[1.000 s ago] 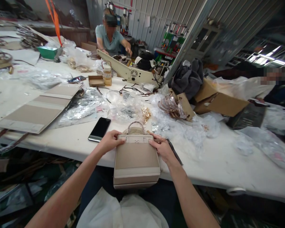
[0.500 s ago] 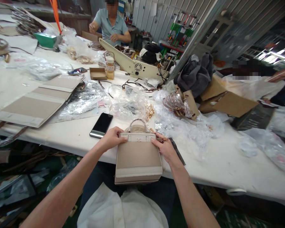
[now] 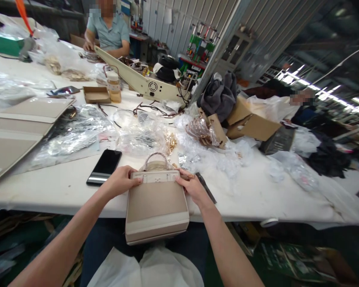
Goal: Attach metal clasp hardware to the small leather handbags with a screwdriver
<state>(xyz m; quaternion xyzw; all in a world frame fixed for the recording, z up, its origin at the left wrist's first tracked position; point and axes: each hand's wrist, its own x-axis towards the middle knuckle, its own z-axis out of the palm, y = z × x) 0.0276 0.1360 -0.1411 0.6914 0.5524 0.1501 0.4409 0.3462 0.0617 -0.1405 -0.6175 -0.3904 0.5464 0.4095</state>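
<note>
A beige handbag (image 3: 157,203) with a pale strip along its upper edge leans over the table's front edge above my lap. Its braided handle (image 3: 156,154) arches up at the far side. My left hand (image 3: 123,181) grips the bag's upper left corner, thumb on the pale strip. At the upper right corner my right hand (image 3: 193,186) is closed in the same way; its fingertips are hidden behind the bag. A black phone (image 3: 104,167) lies left of my left hand. A dark strip-like tool (image 3: 206,187) lies just beyond my right hand.
Flat beige bag panels (image 3: 26,125) lie at the left. Clear plastic wrapping (image 3: 137,131) and small gold fittings (image 3: 170,142) spread behind the bag. Farther back stand a cream machine (image 3: 149,85), a bottle (image 3: 114,89) and a cardboard box (image 3: 257,123). A person (image 3: 109,34) sits across the table.
The view has turned to the right, so the table's things shift left in the picture. Both hands keep their hold on the handbag. The person opposite has lowered their hands.
</note>
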